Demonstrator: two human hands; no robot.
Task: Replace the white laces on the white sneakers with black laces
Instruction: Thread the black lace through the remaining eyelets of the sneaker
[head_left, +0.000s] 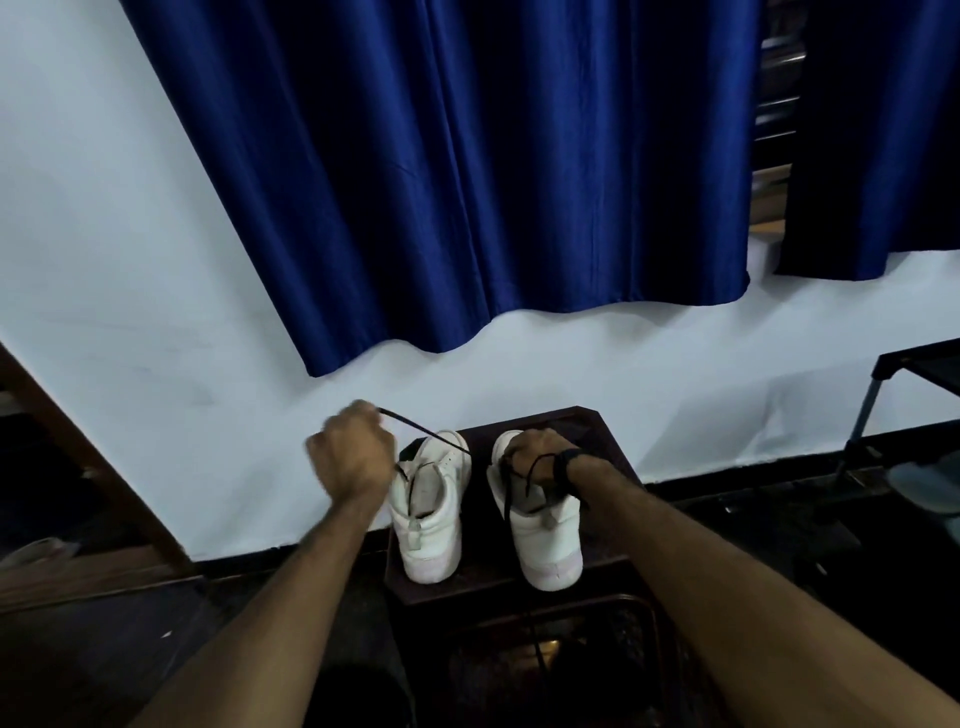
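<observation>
Left hand (353, 452) pinches black lace (431, 432), drawn taut from left sneaker (431, 519). Right hand (537, 457) grips right sneaker (545, 535) on counter (597, 431).

2 blue curtains (467, 171) hung against a white wall (104, 234); what looked like a metal rack (893, 395) stood at right.

No legible txt anywhere.
</observation>
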